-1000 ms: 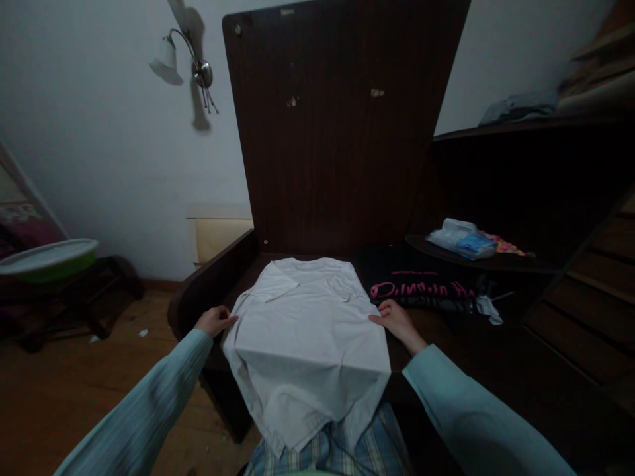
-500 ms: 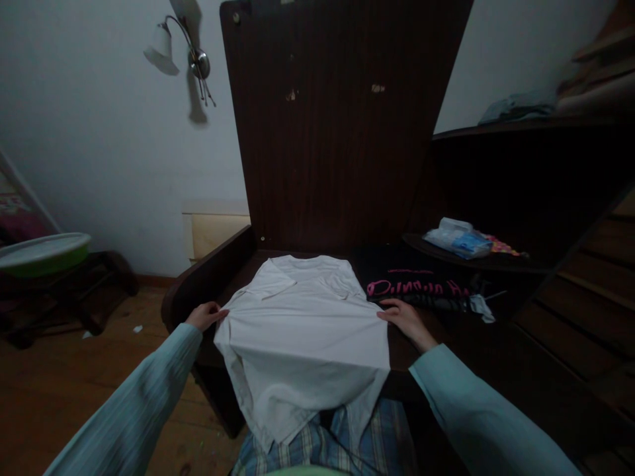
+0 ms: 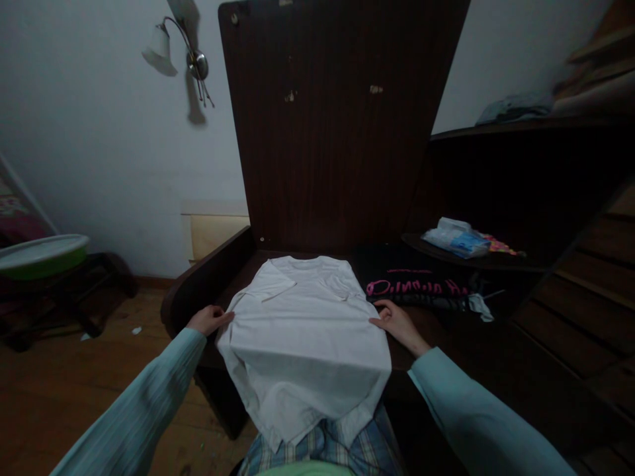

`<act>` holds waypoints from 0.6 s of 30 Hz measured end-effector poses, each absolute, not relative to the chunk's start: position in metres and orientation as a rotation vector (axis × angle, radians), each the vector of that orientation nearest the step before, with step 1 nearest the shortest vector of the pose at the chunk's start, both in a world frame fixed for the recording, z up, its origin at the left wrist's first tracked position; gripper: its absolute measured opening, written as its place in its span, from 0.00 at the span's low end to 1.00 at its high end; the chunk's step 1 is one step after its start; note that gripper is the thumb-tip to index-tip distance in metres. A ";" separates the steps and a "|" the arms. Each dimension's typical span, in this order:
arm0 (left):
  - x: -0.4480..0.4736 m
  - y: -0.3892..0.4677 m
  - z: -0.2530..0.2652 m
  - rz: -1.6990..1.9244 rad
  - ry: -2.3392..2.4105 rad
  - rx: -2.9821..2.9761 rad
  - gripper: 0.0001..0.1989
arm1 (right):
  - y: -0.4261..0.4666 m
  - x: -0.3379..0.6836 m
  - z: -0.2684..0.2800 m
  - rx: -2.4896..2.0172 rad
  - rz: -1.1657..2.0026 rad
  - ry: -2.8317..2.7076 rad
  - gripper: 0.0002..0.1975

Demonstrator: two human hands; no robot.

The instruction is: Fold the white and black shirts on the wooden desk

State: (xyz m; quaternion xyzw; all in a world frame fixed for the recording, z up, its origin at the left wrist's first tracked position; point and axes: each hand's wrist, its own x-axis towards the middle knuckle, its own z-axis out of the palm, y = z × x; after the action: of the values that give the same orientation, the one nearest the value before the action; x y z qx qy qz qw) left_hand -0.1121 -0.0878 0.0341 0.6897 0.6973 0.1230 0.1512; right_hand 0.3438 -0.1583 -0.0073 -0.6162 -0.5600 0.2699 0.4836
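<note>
A white T-shirt [image 3: 307,330] lies spread on the dark wooden desk, neckline toward the back panel. Its lower part hangs over the front edge onto my plaid-covered lap [image 3: 367,443]. At the shirt's left side, my left hand [image 3: 211,320] pinches the edge of the cloth between thumb and fingers. My right hand [image 3: 395,322] grips the opposite side edge in the same way, its fingertips on the fabric. Both sleeves of the shirt are folded inward over its front. Some wrinkles run across the middle between my hands.
Black cloth with pink lettering [image 3: 417,287] lies just right of the shirt. A small shelf [image 3: 516,263] beyond it bears a plastic packet [image 3: 459,238]. The desk's raised left side [image 3: 208,268] and tall back panel [image 3: 337,158] bound the surface. A green basin [image 3: 44,258] stands far left.
Both hands have shifted slightly inward along the shirt's sides, still on the cloth. The hanging lower part of the shirt has moved a little; its upper part lies as before.
</note>
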 end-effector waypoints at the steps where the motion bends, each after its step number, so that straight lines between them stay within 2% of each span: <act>1: -0.111 -0.089 0.034 0.339 2.008 2.004 0.18 | -0.159 0.341 -0.006 -1.516 0.616 -1.401 0.17; 7: -0.112 -0.090 0.033 0.395 1.970 2.047 0.19 | -0.165 0.344 0.003 -1.552 0.618 -1.351 0.15; 12: -0.114 -0.099 0.032 0.493 1.857 1.995 0.24 | -0.191 0.345 0.005 -1.643 0.539 -1.339 0.21; 18: -0.118 -0.120 0.033 0.543 1.611 2.009 0.24 | -0.219 0.334 0.003 -1.625 0.618 -1.531 0.26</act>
State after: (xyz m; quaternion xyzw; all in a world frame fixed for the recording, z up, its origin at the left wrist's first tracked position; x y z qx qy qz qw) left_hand -0.1181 -0.1199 0.0329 0.7386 0.5923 0.1998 0.2524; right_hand 0.3344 -0.2190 0.0029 -0.6427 -0.6053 0.2443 0.4011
